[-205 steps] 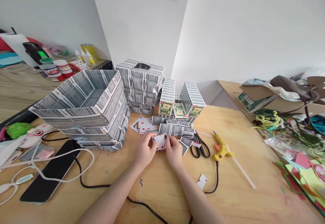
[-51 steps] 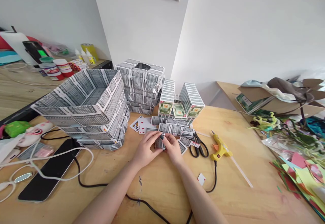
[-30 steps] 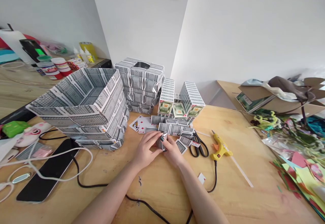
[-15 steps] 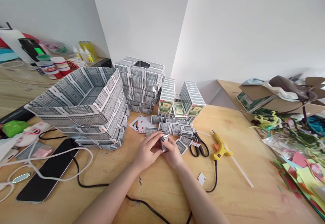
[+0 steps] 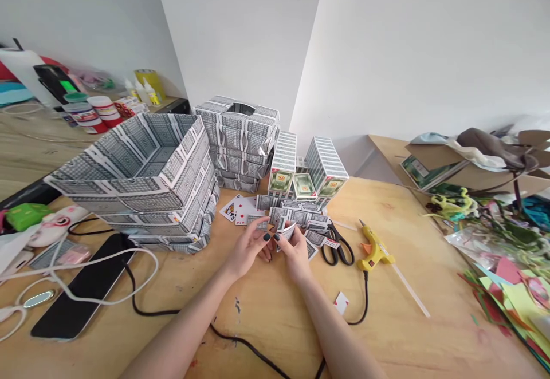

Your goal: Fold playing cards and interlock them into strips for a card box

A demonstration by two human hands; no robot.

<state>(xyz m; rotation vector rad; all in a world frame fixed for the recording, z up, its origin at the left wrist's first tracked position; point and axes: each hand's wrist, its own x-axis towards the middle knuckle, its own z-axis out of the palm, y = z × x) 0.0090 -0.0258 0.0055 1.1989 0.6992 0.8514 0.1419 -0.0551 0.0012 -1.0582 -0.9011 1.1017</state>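
A bent playing card (image 5: 287, 232) is pinched in my right hand (image 5: 295, 255), its grey patterned back partly showing. Close beside it, my left hand (image 5: 246, 248) has its fingers apart, with no card visible in it. Just beyond both hands stand folded card pieces (image 5: 296, 217) with grey backs. Flat playing cards (image 5: 244, 209) lie face up behind my left hand. Black-handled scissors (image 5: 342, 248) rest to the right of my right hand, and a yellow glue gun (image 5: 375, 252) with a clear glue stick lies farther right.
An open box built from cards (image 5: 180, 181) stands at the left, with another card-built box (image 5: 244, 138) behind. Stacked card packs (image 5: 326, 164) are at the back. A phone (image 5: 77, 293) and cables lie left; paper scraps (image 5: 515, 299) and a cardboard box (image 5: 476, 176) are right.
My left hand has moved slightly left, away from the card, and its fingers have spread. The card in my right hand now shows more openly, tilted to the right.
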